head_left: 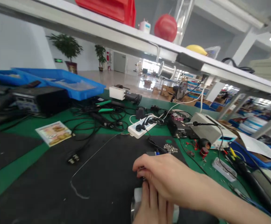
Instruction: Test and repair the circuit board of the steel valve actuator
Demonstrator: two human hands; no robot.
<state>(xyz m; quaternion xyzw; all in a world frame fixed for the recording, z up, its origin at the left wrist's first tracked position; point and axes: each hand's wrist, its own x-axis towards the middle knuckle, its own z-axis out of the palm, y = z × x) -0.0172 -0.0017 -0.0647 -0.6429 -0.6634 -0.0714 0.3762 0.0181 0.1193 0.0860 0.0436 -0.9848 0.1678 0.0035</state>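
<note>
My right hand (165, 175) reaches in from the right, its thumb and index finger pinched together over something too small to make out. Directly below it, my left hand (151, 207) comes up from the bottom edge, its fingers pressed together on a whitish and metallic object (136, 199) that is mostly covered by the hand. The fingertips of both hands meet or nearly meet. Both hands are above the black mat (102, 174). Beyond the right hand lies a pile of small metal parts (170, 148).
A white power strip (137, 129) with plugs stands past the mat. Black cables and a plug (73, 158) lie to the left, near a printed card (54, 133). Instruments (212, 132) and a clear tray of small parts (224, 169) are at right. A shelf (126, 32) crosses overhead.
</note>
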